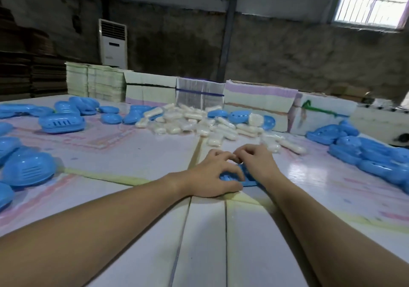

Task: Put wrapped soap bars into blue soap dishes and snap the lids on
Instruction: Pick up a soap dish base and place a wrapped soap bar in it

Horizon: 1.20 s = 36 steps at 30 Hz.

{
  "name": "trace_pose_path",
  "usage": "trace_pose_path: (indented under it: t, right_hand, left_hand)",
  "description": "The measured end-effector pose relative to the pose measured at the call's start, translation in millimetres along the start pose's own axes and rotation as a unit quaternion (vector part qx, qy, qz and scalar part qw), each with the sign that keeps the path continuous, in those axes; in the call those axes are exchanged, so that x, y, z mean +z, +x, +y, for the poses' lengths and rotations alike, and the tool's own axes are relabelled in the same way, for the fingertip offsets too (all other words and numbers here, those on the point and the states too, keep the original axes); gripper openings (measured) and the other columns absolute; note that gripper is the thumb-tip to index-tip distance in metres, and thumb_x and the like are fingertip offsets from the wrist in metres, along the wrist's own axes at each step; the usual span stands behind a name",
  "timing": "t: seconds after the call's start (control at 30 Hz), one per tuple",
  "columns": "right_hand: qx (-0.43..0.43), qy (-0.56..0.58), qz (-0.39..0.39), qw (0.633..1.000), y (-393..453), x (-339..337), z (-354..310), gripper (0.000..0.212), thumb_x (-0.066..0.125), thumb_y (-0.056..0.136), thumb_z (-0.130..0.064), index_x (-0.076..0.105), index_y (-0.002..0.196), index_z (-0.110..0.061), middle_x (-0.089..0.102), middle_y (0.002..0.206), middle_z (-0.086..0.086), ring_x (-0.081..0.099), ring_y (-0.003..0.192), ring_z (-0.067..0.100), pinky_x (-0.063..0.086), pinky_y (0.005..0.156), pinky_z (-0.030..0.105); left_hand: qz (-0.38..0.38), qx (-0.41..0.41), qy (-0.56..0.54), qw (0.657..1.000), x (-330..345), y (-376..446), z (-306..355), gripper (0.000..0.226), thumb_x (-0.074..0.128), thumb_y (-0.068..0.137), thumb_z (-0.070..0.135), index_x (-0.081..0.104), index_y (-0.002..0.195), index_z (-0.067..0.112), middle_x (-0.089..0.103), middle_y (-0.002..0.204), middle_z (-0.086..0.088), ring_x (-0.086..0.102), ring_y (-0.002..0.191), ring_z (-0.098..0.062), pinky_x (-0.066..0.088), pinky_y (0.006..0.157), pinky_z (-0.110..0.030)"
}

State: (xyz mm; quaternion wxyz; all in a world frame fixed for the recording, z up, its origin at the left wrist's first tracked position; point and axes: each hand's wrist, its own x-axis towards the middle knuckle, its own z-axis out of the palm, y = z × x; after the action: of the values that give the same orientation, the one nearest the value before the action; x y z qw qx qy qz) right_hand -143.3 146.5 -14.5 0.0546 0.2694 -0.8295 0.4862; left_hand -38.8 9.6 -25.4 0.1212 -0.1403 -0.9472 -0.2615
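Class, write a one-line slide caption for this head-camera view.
Both hands, left hand and right hand, grip a blue soap dish before the pile of wrapped soap bars.

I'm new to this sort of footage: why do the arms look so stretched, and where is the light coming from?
Head view: the wide-angle lens bends the edges and stretches the forearms; daylight enters through the barred window, blown out white, and glares on the table at right; the back wall is dim; the hands on the blue soap dish are slightly soft.

Glossy, smooth blue plastic soap dishes (62,122) lie on a table (137,153) covered with shiny printed sheet that reflects window light. Pale soap bars (199,122) sit in clear, crinkly film. Stacked paper bundles (95,83) look matt. The back wall (287,60) is rough, stained concrete.
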Motion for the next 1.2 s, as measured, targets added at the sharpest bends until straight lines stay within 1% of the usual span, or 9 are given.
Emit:
trace_pose_path:
  t: [0.1, 0.27, 0.43, 0.57, 0.63, 0.73, 0.9, 1.07, 1.2]
  right_hand:
    - [0.007, -0.051, -0.003, 0.999, 1, -9, 4, 0.016, 0.058, 0.089, -0.017, 0.073, 0.084, -0.023, 0.072, 0.083, -0.005, 0.066, 0.087, 0.015, 0.054, 0.085, 0.036]
    - [0.016, -0.063, 0.034, 0.997, 3, -11, 15, 0.013, 0.061, 0.087, -0.02, 0.073, 0.083, -0.023, 0.071, 0.081, -0.007, 0.065, 0.082, 0.013, 0.051, 0.078, 0.031]
    - [0.081, -0.063, 0.122, 0.987, 29, -13, 34, 0.018, 0.06, 0.085, -0.023, 0.069, 0.101, -0.021, 0.071, 0.102, 0.004, 0.063, 0.081, 0.016, 0.053, 0.079, 0.035]
    - [0.107, -0.315, 0.099, 0.938, 56, -19, 57, 0.053, 0.057, 0.087, -0.038, 0.047, 0.138, -0.026, 0.05, 0.139, 0.013, 0.045, 0.125, 0.034, 0.041, 0.102, 0.047]
    - [0.106, -0.43, 0.075, 0.893, 67, -22, 66, 0.062, 0.051, 0.089, -0.046, 0.034, 0.147, -0.033, 0.038, 0.149, 0.014, 0.032, 0.135, 0.037, 0.032, 0.106, 0.052]
    - [0.127, -0.466, 0.037, 0.875, 86, -27, 81, 0.059, 0.038, 0.092, -0.054, 0.023, 0.149, -0.044, 0.026, 0.157, 0.014, 0.021, 0.141, 0.04, 0.02, 0.109, 0.061]
    - [0.164, -0.465, 0.012, 0.87, 110, -31, 93, 0.051, 0.036, 0.089, -0.052, 0.04, 0.139, -0.044, 0.043, 0.147, 0.012, 0.032, 0.133, 0.039, 0.022, 0.106, 0.065]
    - [0.053, -0.491, 0.07, 0.867, 103, -30, 92, 0.027, 0.05, 0.092, -0.053, 0.051, 0.115, -0.038, 0.06, 0.125, 0.01, 0.044, 0.117, 0.035, 0.037, 0.087, 0.047]
    - [-0.01, -0.452, 0.09, 0.887, 86, -35, 82, 0.035, 0.05, 0.093, -0.051, 0.047, 0.126, -0.04, 0.066, 0.122, 0.008, 0.049, 0.113, 0.032, 0.034, 0.078, 0.04]
  left_hand:
    - [0.011, -0.026, -0.038, 0.999, -3, -2, -4, 0.009, 0.067, 0.089, 0.044, 0.067, 0.097, 0.049, 0.038, 0.139, 0.017, 0.031, 0.134, -0.007, 0.03, 0.107, -0.028]
    - [-0.014, -0.061, -0.059, 0.996, -10, -5, -12, 0.021, 0.067, 0.089, 0.044, 0.071, 0.109, 0.046, 0.043, 0.148, 0.015, 0.041, 0.127, -0.002, 0.032, 0.104, -0.022]
    - [-0.014, -0.056, -0.062, 0.996, -10, -5, -12, 0.019, 0.069, 0.09, 0.041, 0.072, 0.109, 0.043, 0.046, 0.145, 0.013, 0.043, 0.122, -0.001, 0.03, 0.102, -0.019]
    - [-0.014, -0.046, -0.074, 0.996, -9, -3, -13, 0.013, 0.07, 0.089, 0.039, 0.07, 0.101, 0.045, 0.047, 0.139, 0.014, 0.043, 0.119, -0.001, 0.031, 0.101, -0.02]
    - [-0.013, -0.044, -0.075, 0.996, -8, -3, -14, 0.012, 0.07, 0.089, 0.039, 0.068, 0.096, 0.048, 0.046, 0.135, 0.017, 0.044, 0.12, -0.001, 0.031, 0.1, -0.02]
    - [-0.008, -0.04, -0.083, 0.996, -8, -1, -17, 0.011, 0.071, 0.087, 0.042, 0.068, 0.091, 0.052, 0.047, 0.134, 0.019, 0.044, 0.12, 0.001, 0.032, 0.101, -0.02]
    - [-0.008, -0.044, -0.066, 0.997, -5, 2, -16, 0.014, 0.07, 0.088, 0.044, 0.07, 0.101, 0.047, 0.046, 0.137, 0.018, 0.043, 0.122, -0.001, 0.034, 0.107, -0.026]
    - [-0.006, -0.045, -0.066, 0.997, -7, 2, -18, 0.017, 0.071, 0.088, 0.043, 0.072, 0.104, 0.044, 0.048, 0.137, 0.016, 0.044, 0.124, -0.003, 0.035, 0.109, -0.028]
    - [0.003, -0.038, -0.083, 0.996, -6, 3, -20, 0.025, 0.073, 0.084, 0.043, 0.066, 0.108, 0.046, 0.053, 0.131, 0.017, 0.049, 0.119, -0.003, 0.041, 0.104, -0.027]
